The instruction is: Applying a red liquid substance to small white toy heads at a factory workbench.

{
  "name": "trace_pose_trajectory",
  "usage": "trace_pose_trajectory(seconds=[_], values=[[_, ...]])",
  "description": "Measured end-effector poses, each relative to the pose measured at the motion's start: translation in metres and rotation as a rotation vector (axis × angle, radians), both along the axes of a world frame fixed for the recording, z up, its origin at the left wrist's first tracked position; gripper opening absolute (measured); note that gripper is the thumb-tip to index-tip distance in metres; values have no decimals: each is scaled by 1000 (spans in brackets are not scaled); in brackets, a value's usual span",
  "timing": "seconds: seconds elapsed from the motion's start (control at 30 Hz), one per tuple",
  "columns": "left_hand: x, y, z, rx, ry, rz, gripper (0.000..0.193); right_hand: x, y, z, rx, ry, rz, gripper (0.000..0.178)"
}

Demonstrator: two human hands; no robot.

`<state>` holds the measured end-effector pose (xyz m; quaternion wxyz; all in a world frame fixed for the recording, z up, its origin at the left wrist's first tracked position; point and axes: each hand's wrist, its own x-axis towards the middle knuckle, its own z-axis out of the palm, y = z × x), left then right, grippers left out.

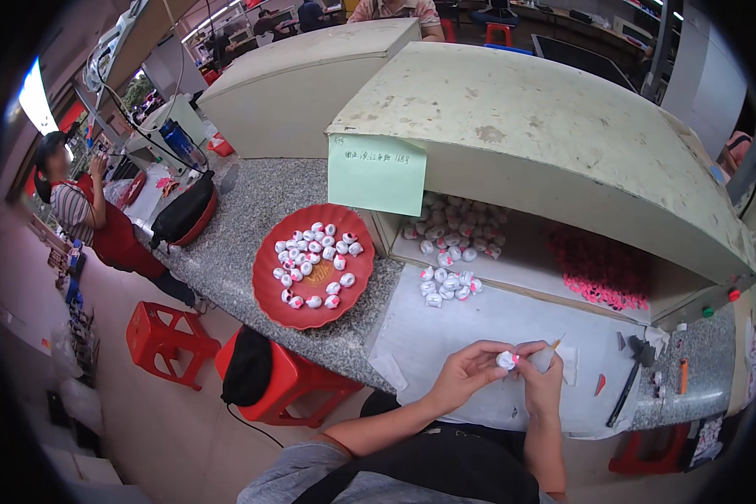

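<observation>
Over the white paper [496,323] on the bench, my left hand [466,371] pinches a small round white piece [506,360] with a pink spot. My right hand [541,388] meets it there, its fingertips at the pink side of the piece. Tucked in that hand is a whitish squeeze bottle [543,359] with a thin pointed tip. Beyond my hands lies a small cluster of similar white pieces [450,287]. A red scalloped plate [269,286] to the left carries several more.
A cream box-like housing [512,101] stands ahead, with white pieces [462,220] and pink parts [601,273] inside its opening. A black-handled tool [625,391] and an orange stick [684,376] lie right. Red stools [172,340] stand left; a person in a red apron [118,231] stands beyond.
</observation>
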<state>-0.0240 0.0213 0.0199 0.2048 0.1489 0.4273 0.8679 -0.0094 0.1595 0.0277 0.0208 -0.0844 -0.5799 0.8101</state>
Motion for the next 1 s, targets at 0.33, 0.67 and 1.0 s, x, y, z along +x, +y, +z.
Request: trace_pose_trajectory(seconds=[0.33,0.67,1.0], values=[[6,7,2,27,-29,-25,31,4,7,-10,-148,-49,-16,13],[2,-3,-4,72,-184,-61,33,6,7,-11,-223,-134,42,11],[-13,-14,-5,-208,143,198,32,4,0,13,29,-64,46,8]])
